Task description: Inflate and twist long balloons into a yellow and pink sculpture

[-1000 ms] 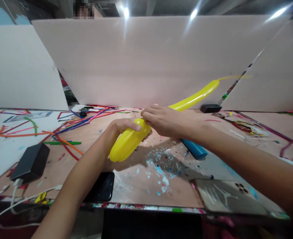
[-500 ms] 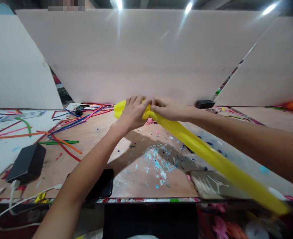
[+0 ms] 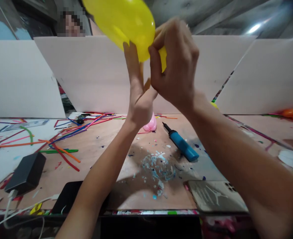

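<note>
A shiny yellow modelling balloon (image 3: 126, 25) is held up high in front of the white boards, its top running out of view. My left hand (image 3: 140, 96) supports it from below, two fingers stretched up against its side; the rest of its fingers are partly hidden. With thumb and fingertips pinched together, my right hand (image 3: 175, 63) grips the balloon's lower right end. A bit of yellow shows inside that hand's curl. Beneath the hands, a small pink balloon shape (image 3: 150, 124) and a blue balloon pump (image 3: 183, 145) lie on the table.
Uninflated balloons (image 3: 66, 137) in several colours lie at the left, near a black power adapter (image 3: 26, 172) with a white cable. A phone (image 3: 216, 196) is at the front right, and a dark one (image 3: 66, 197) sits under my left forearm. A person is behind the boards (image 3: 99, 73).
Both hands have lifted the yellow balloon from low over the table to high up. Its long tail no longer crosses the right side, and the pump and pink balloon have come into sight.
</note>
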The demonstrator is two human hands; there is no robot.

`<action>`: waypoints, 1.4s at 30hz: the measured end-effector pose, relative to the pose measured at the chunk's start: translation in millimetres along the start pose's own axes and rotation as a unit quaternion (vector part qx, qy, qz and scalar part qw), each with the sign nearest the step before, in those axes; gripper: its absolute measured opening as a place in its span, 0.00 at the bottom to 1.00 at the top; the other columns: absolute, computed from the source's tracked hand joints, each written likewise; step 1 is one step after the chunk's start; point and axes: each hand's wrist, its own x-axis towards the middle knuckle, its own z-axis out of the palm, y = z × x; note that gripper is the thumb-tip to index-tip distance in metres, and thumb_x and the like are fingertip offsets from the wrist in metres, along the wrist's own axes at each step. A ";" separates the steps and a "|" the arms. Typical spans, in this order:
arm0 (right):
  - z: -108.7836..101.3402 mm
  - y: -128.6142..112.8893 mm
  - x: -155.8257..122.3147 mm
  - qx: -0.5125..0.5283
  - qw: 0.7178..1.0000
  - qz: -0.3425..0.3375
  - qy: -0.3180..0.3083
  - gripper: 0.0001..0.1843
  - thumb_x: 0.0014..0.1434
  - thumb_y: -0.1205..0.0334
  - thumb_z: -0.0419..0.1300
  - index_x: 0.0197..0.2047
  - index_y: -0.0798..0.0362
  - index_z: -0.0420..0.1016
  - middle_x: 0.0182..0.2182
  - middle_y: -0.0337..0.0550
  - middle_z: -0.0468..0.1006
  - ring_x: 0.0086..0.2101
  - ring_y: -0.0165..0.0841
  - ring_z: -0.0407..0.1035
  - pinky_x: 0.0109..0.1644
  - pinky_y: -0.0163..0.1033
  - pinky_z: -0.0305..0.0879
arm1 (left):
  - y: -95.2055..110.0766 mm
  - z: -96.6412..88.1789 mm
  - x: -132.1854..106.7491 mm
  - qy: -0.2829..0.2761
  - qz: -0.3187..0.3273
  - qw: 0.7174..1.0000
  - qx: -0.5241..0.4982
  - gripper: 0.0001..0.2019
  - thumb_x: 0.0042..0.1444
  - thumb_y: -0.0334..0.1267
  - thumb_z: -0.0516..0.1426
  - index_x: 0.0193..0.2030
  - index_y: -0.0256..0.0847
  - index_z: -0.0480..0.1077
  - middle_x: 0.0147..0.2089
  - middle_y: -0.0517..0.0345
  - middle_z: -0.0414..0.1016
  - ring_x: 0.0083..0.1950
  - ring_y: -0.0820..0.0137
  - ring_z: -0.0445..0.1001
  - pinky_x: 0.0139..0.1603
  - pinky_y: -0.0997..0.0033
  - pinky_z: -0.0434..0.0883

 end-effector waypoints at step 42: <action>101.5 26.1 -147.3 0.388 0.859 0.318 -0.104 0.09 0.58 0.58 0.57 0.36 0.54 0.73 0.33 0.44 0.77 0.36 0.33 0.71 0.43 0.40 0.66 | -122.5 -92.6 -52.0 -0.008 -0.213 0.975 0.053 0.22 0.40 0.45 0.70 0.41 0.39 0.74 0.46 0.51 0.79 0.48 0.61 0.76 0.54 0.59 0.71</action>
